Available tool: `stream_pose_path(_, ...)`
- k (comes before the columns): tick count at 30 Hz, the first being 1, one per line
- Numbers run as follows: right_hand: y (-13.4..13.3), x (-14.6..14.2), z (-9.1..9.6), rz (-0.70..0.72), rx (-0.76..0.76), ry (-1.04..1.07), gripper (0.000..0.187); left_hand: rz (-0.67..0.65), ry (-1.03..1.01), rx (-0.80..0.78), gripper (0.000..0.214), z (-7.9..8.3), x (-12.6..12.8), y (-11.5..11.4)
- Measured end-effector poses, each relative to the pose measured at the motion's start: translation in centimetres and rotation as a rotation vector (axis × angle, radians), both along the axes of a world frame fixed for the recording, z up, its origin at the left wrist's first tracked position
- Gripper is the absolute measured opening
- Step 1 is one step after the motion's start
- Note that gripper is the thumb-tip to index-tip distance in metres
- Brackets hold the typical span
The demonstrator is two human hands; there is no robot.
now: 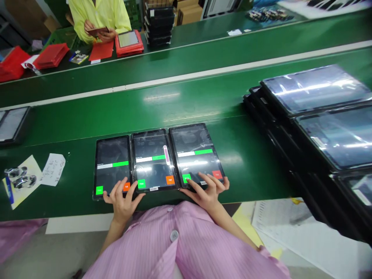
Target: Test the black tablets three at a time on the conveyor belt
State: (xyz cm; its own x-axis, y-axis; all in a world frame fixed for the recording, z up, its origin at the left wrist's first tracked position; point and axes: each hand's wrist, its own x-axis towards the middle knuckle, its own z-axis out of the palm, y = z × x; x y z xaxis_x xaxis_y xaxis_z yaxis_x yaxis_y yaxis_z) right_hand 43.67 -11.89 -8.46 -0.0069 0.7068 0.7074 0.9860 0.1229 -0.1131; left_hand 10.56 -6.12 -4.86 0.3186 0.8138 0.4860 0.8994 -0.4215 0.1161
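Three black tablets lie side by side on the green bench: a left tablet (pixel 112 164), a middle tablet (pixel 152 159) and a right tablet (pixel 195 155). Each screen shows a green bar plus a green and an orange button. My left hand (pixel 122 200) rests open, its fingers spread over the lower edge between the left and middle tablets. My right hand (pixel 207 190) lies open on the bottom of the right tablet, fingertips near its green button. A pink stylus-like mark (pixel 166 155) shows on the middle tablet.
Stacks of black trays with wrapped tablets (pixel 316 116) fill the right side. Paper notes (pixel 52 168) and shiny clips (pixel 20 176) lie at left, another tray (pixel 11 124) at far left. Across the belt, a person in yellow (pixel 99 17) handles red sleeves (pixel 50 56).
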Motion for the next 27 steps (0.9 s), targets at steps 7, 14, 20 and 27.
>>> stream_pose_path(7, -0.4, 0.0, -1.3, -0.088, -0.047, 0.042, 0.043, 0.103, -0.089, -0.248, 0.038, -0.5, 0.0, -0.3)
stream_pose_path(14, -0.3, 0.0, -0.3, -0.06, -0.052, 0.033, 0.039, 0.16, -0.028, -0.149, 0.052, -0.9, -1.3, -0.8)
stream_pose_path(20, 0.3, 0.1, 0.0, 0.0, 0.022, 0.084, 0.045, 0.461, -0.158, 0.017, 0.077, -1.9, -5.2, -2.2)
stream_pose_path(27, -0.2, 0.1, 0.0, 0.019, 0.006, 0.085, 0.055, 0.532, -0.109, 0.038, 0.072, 0.0, -5.4, -2.0)
